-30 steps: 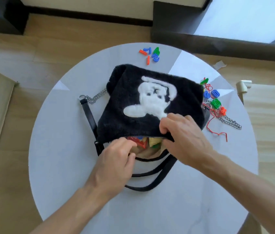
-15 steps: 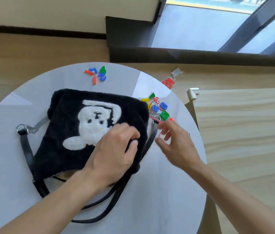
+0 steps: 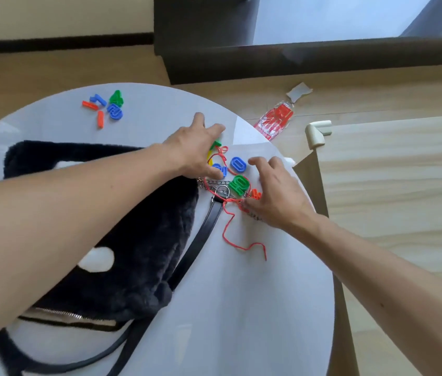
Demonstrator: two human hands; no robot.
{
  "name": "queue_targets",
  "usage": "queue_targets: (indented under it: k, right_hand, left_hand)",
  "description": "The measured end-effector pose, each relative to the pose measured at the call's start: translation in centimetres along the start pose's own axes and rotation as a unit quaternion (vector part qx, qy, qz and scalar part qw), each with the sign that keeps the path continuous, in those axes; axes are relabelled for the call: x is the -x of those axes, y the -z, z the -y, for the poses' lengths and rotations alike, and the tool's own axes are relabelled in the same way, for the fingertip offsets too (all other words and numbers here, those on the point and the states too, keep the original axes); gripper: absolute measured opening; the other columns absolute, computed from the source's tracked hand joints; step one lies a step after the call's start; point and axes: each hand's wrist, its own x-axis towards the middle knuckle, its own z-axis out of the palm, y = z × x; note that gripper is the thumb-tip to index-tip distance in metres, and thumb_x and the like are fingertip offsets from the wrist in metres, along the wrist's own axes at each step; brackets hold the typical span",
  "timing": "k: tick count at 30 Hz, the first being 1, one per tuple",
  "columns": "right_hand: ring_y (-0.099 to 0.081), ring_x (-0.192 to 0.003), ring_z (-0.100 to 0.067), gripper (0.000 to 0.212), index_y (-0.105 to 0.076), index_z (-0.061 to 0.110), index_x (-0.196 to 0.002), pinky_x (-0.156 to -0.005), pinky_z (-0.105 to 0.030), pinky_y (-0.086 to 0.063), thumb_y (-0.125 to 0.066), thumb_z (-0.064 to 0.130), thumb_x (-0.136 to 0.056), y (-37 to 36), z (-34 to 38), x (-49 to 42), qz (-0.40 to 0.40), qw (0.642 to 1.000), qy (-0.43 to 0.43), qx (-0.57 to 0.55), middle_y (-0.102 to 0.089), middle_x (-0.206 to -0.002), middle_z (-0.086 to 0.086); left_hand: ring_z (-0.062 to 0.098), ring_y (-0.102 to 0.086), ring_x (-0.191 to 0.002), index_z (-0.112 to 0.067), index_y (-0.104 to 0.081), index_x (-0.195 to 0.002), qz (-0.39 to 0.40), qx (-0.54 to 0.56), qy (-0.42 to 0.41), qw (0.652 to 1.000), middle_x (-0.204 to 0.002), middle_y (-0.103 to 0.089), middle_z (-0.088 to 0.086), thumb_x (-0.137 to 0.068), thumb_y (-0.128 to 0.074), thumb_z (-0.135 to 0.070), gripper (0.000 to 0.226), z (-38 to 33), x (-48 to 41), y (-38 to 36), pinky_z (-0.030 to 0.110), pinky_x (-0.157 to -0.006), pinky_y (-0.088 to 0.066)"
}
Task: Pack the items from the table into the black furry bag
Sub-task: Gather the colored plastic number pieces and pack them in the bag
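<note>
Domestic room, a living space by the look: pale wood-plank floor (image 3: 51, 74), dark skirting (image 3: 59, 44) under a cream wall (image 3: 51, 14), large low window (image 3: 323, 17), round white worktop (image 3: 241, 308), soft corner guard (image 3: 316, 132) on light-wood furniture (image 3: 404, 185), toy plastic numerals (image 3: 105, 107) scattered.

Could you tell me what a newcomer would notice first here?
The left hand and right hand meet over a tangle of plastic numbers and red string near the right edge of the table. The black furry bag lies under the left forearm; a smaller number cluster sits at the far edge.
</note>
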Motion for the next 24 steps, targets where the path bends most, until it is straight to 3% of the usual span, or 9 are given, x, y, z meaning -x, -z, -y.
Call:
queue_targets:
  k: [2, 6, 9, 11, 14, 18, 24]
  right_hand:
    - [-0.062, -0.097, -0.034, 0.062, -0.043, 0.025, -0.14, -0.086, -0.047, -0.052, -0.072, 0.03, -0.086, 0.0, -0.4, -0.7, -0.003, 1.0, 0.016, 0.003, -0.048, -0.121, -0.008]
    - [-0.06, -0.102, -0.036, 0.056, -0.045, 0.021, -0.142, -0.09, -0.047, -0.051, -0.065, 0.023, -0.089, 0.5, -0.3, -2.2, 0.0, 1.0, 0.024, -0.018, -0.049, -0.121, -0.009]
    - [-0.06, -0.103, -0.036, 0.068, -0.045, 0.02, -0.143, -0.09, -0.045, -0.051, -0.071, 0.038, -0.083, 0.8, 0.5, -3.2, 0.003, 1.0, 0.026, -0.013, -0.048, -0.124, -0.009]
    - [-0.059, -0.096, -0.036, 0.067, -0.049, 0.02, -0.135, -0.079, -0.041, -0.05, -0.075, 0.045, -0.078, 0.6, 1.0, -3.4, -0.004, 1.0, 0.028, 0.011, -0.046, -0.119, -0.008]
    - [-0.058, -0.085, -0.035, 0.052, -0.053, 0.02, -0.124, -0.068, -0.038, -0.044, -0.074, 0.04, -0.081, 0.2, 1.6, -3.8, -0.023, 0.999, 0.029, 0.038, -0.044, -0.112, -0.006]
    - [-0.048, -0.074, -0.032, 0.042, -0.051, 0.022, -0.121, -0.065, -0.037, -0.036, -0.069, 0.025, -0.084, 0.1, 2.0, -4.4, -0.034, 0.998, 0.038, 0.028, -0.038, -0.101, -0.003]
    - [-0.047, -0.076, -0.032, 0.037, -0.046, 0.023, -0.116, -0.064, -0.037, -0.035, -0.061, 0.015, -0.084, 0.0, 1.9, -4.7, -0.024, 0.998, 0.051, 0.014, -0.045, -0.097, -0.006]
  left_hand:
    - [0.038, -0.06, -0.099, -0.026, -0.041, -0.142, -0.005, 0.007, -0.018, 1.0, -0.126, -0.038, 0.013, -0.067, -0.086, -0.049, 0.09, -0.5, -0.8, -0.2, 0.045, -0.09, -0.052]
    - [0.036, -0.059, -0.093, -0.025, -0.052, -0.132, -0.032, 0.02, -0.064, 0.997, -0.12, -0.043, 0.01, -0.082, -0.077, -0.032, 0.056, -0.6, -1.5, -0.8, 0.035, -0.079, -0.042]
    - [0.034, -0.056, -0.088, -0.022, -0.056, -0.128, -0.06, 0.034, -0.064, 0.996, -0.118, -0.045, 0.01, -0.087, -0.07, -0.023, 0.043, -0.6, -1.6, -1.1, 0.034, -0.077, -0.04]
    - [0.031, -0.052, -0.081, -0.02, -0.057, -0.123, -0.071, 0.039, -0.065, 0.995, -0.115, -0.045, 0.01, -0.086, -0.07, -0.023, 0.039, -0.9, -1.6, -1.3, 0.033, -0.073, -0.038]
    - [0.031, -0.049, -0.076, -0.015, -0.057, -0.115, -0.075, 0.034, -0.074, 0.994, -0.112, -0.045, 0.011, -0.084, -0.073, -0.025, 0.036, -1.2, -1.5, -1.5, 0.037, -0.07, -0.04]
    - [0.03, -0.048, -0.073, -0.013, -0.057, -0.109, -0.074, 0.033, -0.091, 0.993, -0.111, -0.046, 0.012, -0.087, -0.066, -0.017, 0.024, -1.2, -1.6, -1.4, 0.045, -0.071, -0.046]
    - [0.027, -0.047, -0.075, -0.014, -0.056, -0.111, -0.032, 0.028, -0.112, 0.993, -0.107, -0.041, 0.009, -0.092, -0.063, -0.025, 0.023, -0.9, -2.4, -1.1, 0.035, -0.07, -0.037]
